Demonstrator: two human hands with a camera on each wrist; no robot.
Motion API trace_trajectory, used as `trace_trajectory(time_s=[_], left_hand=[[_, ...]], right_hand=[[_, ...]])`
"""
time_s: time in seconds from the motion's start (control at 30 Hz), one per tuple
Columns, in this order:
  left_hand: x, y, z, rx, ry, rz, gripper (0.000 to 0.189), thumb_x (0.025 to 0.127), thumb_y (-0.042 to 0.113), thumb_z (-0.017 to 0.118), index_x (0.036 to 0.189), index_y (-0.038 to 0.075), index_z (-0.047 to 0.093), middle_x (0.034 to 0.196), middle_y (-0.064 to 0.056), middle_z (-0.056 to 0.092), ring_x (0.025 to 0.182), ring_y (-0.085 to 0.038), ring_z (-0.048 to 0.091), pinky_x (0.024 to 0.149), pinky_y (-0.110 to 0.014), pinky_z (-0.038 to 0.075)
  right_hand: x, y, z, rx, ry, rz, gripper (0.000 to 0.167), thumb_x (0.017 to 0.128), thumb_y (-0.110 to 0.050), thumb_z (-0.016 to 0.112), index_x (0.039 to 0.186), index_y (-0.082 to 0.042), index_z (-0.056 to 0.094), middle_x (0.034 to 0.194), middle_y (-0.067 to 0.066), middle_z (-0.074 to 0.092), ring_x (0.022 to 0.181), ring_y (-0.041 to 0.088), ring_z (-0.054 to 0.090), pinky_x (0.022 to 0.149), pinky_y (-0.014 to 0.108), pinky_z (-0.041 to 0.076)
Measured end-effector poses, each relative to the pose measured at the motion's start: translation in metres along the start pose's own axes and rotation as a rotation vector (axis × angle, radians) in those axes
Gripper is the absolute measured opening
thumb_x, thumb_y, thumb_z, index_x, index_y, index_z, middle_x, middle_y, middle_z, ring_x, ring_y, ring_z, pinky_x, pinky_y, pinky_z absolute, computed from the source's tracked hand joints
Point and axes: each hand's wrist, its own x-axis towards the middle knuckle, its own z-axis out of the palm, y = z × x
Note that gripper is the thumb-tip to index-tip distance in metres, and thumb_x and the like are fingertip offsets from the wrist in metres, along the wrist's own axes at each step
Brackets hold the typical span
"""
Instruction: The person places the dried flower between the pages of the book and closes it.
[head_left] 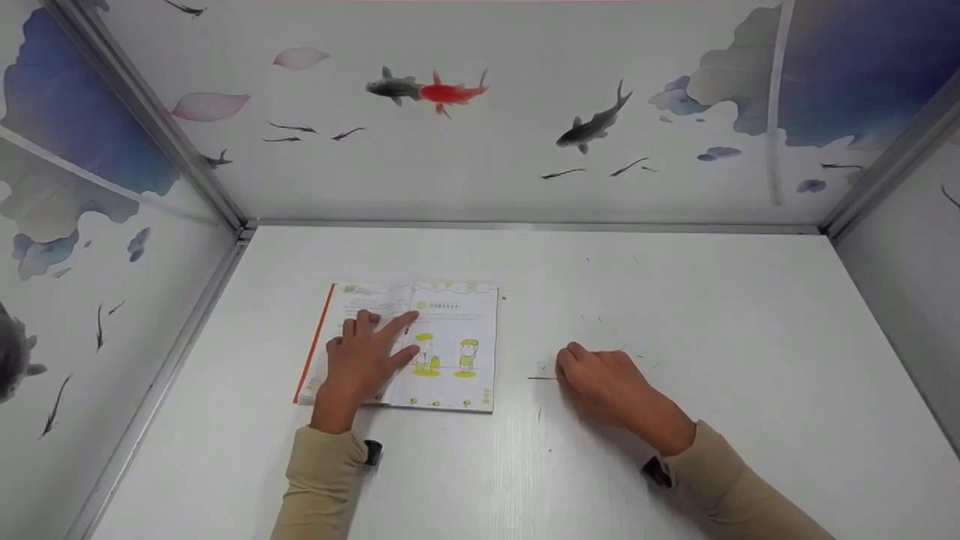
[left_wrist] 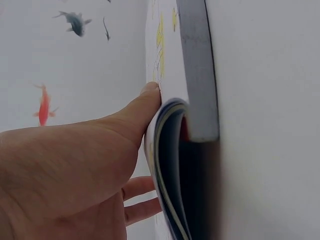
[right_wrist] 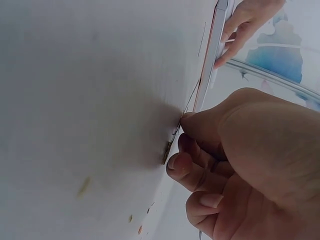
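An open book (head_left: 457, 390) with yellow-green cartoon figures lies on the table, its red cover edge showing at the left. My left hand (head_left: 360, 364) rests on it with fingers spread over the left page and the fold, the thumb reaching onto the right page. From the left wrist view, the thumb presses the page beside the curved pages (left_wrist: 170, 150). To the right of the book, my right hand (head_left: 604, 382) is low at the tabletop with fingers curled. Its thumb and forefinger pinch a thin dark stem-like strand (right_wrist: 190, 97), which sticks out toward the book.
Several tiny dark and brownish bits (right_wrist: 140, 230) are scattered on the white table (head_left: 720, 315) around the right hand. Panels printed with fish (head_left: 592, 127) and leaf shapes stand at the back and both sides. Each sleeve cuff has a black device (head_left: 657, 472) at it.
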Motion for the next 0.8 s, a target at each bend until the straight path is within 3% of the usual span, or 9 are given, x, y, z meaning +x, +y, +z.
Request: trace_trajectory(time_s=[0.27,0.37,0.5,0.8], left_hand=[[-0.001,-0.002,0.001,-0.024,0.0,-0.001,0.062,0.107,0.054,0.064,0.164,0.043,0.045,0.159,-0.023,0.039,0.145,-0.044,0.036,0.111,-0.078,0.034],[-0.001,-0.002,0.003,-0.04,-0.005,-0.008,0.062,0.106,0.054,0.065,0.164,0.045,0.044,0.16,-0.023,0.038,0.146,-0.044,0.035,0.114,-0.079,0.031],[-0.001,-0.004,0.006,-0.042,0.001,-0.006,0.063,0.106,0.054,0.065,0.165,0.045,0.044,0.161,-0.024,0.037,0.146,-0.045,0.035,0.115,-0.079,0.029],[0.003,-0.01,0.01,-0.053,0.008,0.019,0.061,0.107,0.056,0.062,0.164,0.047,0.043,0.16,-0.024,0.037,0.144,-0.045,0.034,0.113,-0.081,0.028]], right_hand=[[0.006,0.001,-0.002,0.025,-0.029,0.045,0.025,0.091,0.008,0.074,0.096,-0.008,0.056,0.08,0.002,0.046,0.052,0.01,0.029,0.046,0.023,0.027],[0.014,0.0,-0.003,0.061,-0.053,0.071,0.019,0.097,-0.001,0.075,0.099,-0.008,0.057,0.082,0.001,0.049,0.052,0.009,0.031,0.047,0.023,0.029],[0.029,-0.003,-0.005,0.091,-0.082,0.094,0.017,0.103,-0.014,0.075,0.103,-0.008,0.059,0.085,0.002,0.053,0.053,0.01,0.037,0.047,0.024,0.035],[0.07,-0.013,0.002,0.076,-0.06,0.049,0.016,0.107,-0.018,0.07,0.102,-0.008,0.058,0.083,0.002,0.052,0.055,0.009,0.031,0.048,0.023,0.027]])
